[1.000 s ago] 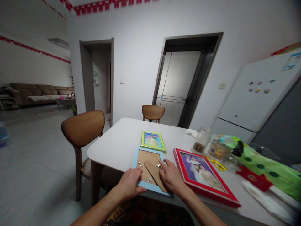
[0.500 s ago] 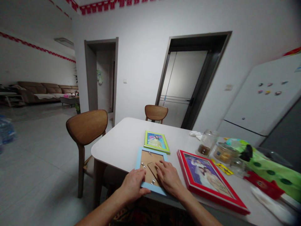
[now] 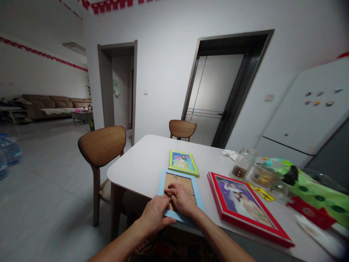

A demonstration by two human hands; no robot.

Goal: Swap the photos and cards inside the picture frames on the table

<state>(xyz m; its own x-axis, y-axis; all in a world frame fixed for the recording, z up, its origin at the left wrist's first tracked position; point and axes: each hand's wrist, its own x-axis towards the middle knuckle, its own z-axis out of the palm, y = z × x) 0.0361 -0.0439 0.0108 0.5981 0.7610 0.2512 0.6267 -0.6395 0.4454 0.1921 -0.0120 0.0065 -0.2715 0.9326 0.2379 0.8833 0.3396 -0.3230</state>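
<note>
A light-blue photo frame point(image 3: 201, 201) lies face down on the table, its brown backing board point(image 3: 178, 182) and small metal clips showing. My left hand point(image 3: 156, 212) grips the frame's near left corner, thumb along the near edge and fingers over the left side. My right hand point(image 3: 182, 199) reaches across the backing, its bent fingertips closed at a metal clip point(image 3: 169, 194) on the left edge; the fingers partly cover that clip. Just beyond, touching or nearly touching, lies a green photo frame point(image 3: 197, 171), picture side up. Red photo frames point(image 3: 222, 207) sit stacked to the right.
Glass jars point(image 3: 243, 163), a yellow packet point(image 3: 264, 194), a red box point(image 3: 311, 212) and a green spotted bag point(image 3: 317, 193) crowd the right side of the white table point(image 3: 139, 163). Wooden chairs point(image 3: 103, 145) stand at the left and far sides.
My right hand has moved left and away from me, from the backing's right side to the clip on the left edge. My left hand stays on the frame. The view has shifted slightly.
</note>
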